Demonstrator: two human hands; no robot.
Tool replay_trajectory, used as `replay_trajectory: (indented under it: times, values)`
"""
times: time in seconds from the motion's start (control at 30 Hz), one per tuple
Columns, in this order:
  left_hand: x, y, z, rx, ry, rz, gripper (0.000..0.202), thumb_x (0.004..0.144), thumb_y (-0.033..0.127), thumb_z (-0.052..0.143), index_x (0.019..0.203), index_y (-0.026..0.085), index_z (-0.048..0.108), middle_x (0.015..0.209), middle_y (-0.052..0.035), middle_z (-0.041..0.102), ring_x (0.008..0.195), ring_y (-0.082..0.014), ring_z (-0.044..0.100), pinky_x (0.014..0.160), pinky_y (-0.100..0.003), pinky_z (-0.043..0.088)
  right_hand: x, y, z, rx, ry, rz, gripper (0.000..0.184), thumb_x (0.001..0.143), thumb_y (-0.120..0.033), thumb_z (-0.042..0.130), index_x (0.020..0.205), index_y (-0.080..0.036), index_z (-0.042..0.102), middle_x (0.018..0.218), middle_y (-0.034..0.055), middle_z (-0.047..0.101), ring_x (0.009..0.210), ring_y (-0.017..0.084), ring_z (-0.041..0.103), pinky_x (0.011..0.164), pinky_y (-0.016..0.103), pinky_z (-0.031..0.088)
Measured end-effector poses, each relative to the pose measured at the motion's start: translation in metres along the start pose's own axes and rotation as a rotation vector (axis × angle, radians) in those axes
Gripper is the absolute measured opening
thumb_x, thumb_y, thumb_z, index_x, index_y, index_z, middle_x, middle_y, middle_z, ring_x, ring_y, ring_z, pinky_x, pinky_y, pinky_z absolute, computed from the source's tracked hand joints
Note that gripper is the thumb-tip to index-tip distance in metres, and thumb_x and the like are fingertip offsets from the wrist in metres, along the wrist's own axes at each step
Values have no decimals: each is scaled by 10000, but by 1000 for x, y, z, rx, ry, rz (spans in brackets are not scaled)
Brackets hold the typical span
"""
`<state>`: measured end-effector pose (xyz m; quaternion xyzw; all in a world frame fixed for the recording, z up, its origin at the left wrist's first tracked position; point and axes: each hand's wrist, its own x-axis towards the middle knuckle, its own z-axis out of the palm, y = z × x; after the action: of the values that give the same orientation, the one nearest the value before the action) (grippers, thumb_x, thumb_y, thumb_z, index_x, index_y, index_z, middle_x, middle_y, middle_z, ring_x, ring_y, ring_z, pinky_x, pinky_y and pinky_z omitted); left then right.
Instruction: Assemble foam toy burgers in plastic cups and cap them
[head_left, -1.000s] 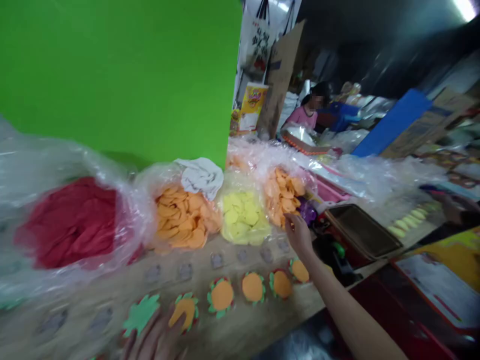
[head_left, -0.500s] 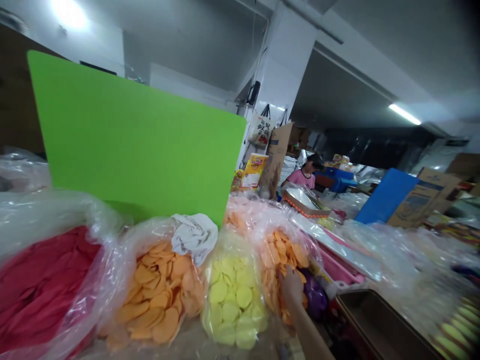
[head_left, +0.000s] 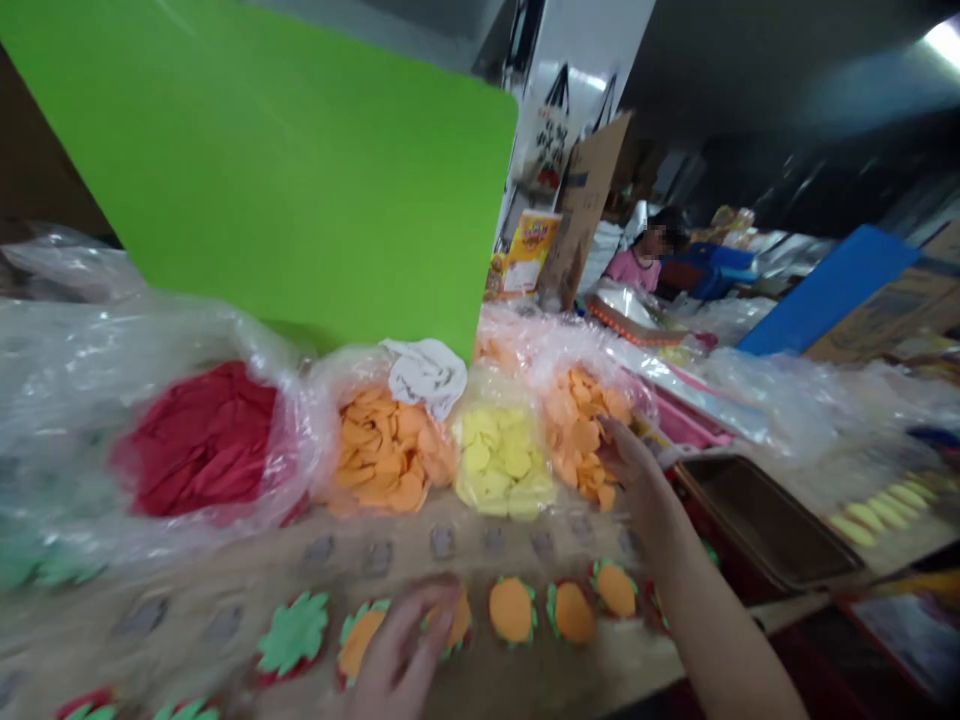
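My left hand (head_left: 409, 645) is over the front row, its bent thumb and forefinger closed at an orange disc (head_left: 459, 618) on a green leaf-shaped piece. More stacks with an orange disc (head_left: 512, 610) on green and red layers lie to its right. A stack topped by a bare green leaf piece (head_left: 294, 633) lies to its left. My right hand (head_left: 624, 455) is at the right side of a clear bag of loose orange discs (head_left: 577, 440). Its fingers are blurred and partly hidden, so their grip does not show.
Behind the row stand bags of yellow discs (head_left: 495, 455), orange discs (head_left: 390, 450) and red pieces (head_left: 210, 440). A white cloth (head_left: 427, 375) lies before a green board (head_left: 322, 190). At right are a brown tray (head_left: 772, 520) and yellow pieces (head_left: 885, 515). A person (head_left: 637, 265) is farther back.
The view has tilted down, bringing my left hand and the row of stacks into sight. My right hand remains at the orange-disc bag, now nearer its right edge.
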<state>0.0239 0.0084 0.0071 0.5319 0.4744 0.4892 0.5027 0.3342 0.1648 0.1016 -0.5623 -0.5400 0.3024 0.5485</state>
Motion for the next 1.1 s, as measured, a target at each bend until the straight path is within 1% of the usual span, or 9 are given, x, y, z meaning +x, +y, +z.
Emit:
replay_trajectory:
  times: [0.13, 0.27, 0.4, 0.53, 0.63, 0.73, 0.83, 0.97, 1.1]
  values:
    - [21, 26, 32, -1024, -291, -390, 384, 783, 463, 484, 1093, 244, 541, 1140, -72, 556, 1032, -221, 533, 864, -411, 426, -95, -17, 60, 122, -222, 114, 373, 723, -386, 574, 1060, -237, 518, 958, 29, 592, 762, 145, 569, 657, 280, 471]
    - [25, 16, 17, -1336, -372, -518, 374, 792, 475, 478, 1012, 186, 566, 922, -58, 619, 796, -173, 607, 681, -300, 495, -178, -25, 122, -237, -404, -230, 309, 716, -302, 605, 1010, -215, 572, 1020, 59, 564, 952, 208, 511, 845, 382, 410]
    - [-13, 1, -29, -1185, -258, -498, 265, 788, 320, 546, 983, 143, 575, 941, -74, 617, 790, -160, 605, 681, -275, 496, -212, -18, 160, -287, -467, -350, 220, 791, -281, 527, 994, -215, 577, 1024, 67, 554, 983, 203, 495, 872, 385, 397]
    - [-47, -8, -66, -860, -145, -377, 357, 723, 254, 628, 1061, 179, 540, 990, -71, 596, 784, -169, 596, 618, -259, 480, -225, -10, 191, -71, -537, -70, 363, 767, -319, 558, 1101, -196, 487, 931, 56, 581, 821, 167, 558, 738, 326, 472]
    - [-68, -13, -87, -672, -122, -338, 432, 712, 265, 629, 1117, 193, 499, 1029, -76, 564, 774, -166, 591, 586, -239, 459, -226, -4, 207, -48, -657, 107, 282, 748, -365, 570, 947, -165, 564, 861, 49, 606, 760, 161, 569, 690, 305, 476]
    - [-91, -18, -106, -573, -77, -374, 418, 733, 302, 597, 1120, 200, 479, 1032, -76, 534, 728, -145, 579, 557, -227, 451, -221, 4, 220, -114, -511, 136, 267, 754, -386, 556, 891, -158, 562, 827, 50, 609, 699, 157, 565, 600, 284, 471]
    - [-108, -23, -124, -491, -19, -434, 395, 763, 333, 555, 1124, 202, 463, 1002, -65, 510, 707, -134, 565, 537, -221, 449, -222, 7, 241, -290, -468, -180, 164, 787, -313, 524, 863, -173, 563, 851, 53, 595, 757, 166, 556, 654, 299, 473]
    - [-113, -30, -138, -415, 59, -420, 400, 781, 327, 529, 1159, 222, 451, 1042, -61, 483, 722, -126, 550, 548, -224, 460, -237, 10, 274, -570, -629, -701, 160, 842, -175, 427, 875, -174, 584, 957, 74, 569, 926, 183, 501, 828, 333, 434]
    - [-112, -33, -144, -416, 126, -386, 403, 761, 302, 563, 1142, 205, 476, 1122, -80, 464, 774, -136, 538, 581, -231, 473, -250, 22, 281, -846, -754, -858, 181, 832, -140, 447, 947, -145, 586, 1022, 92, 548, 967, 206, 466, 856, 337, 422]
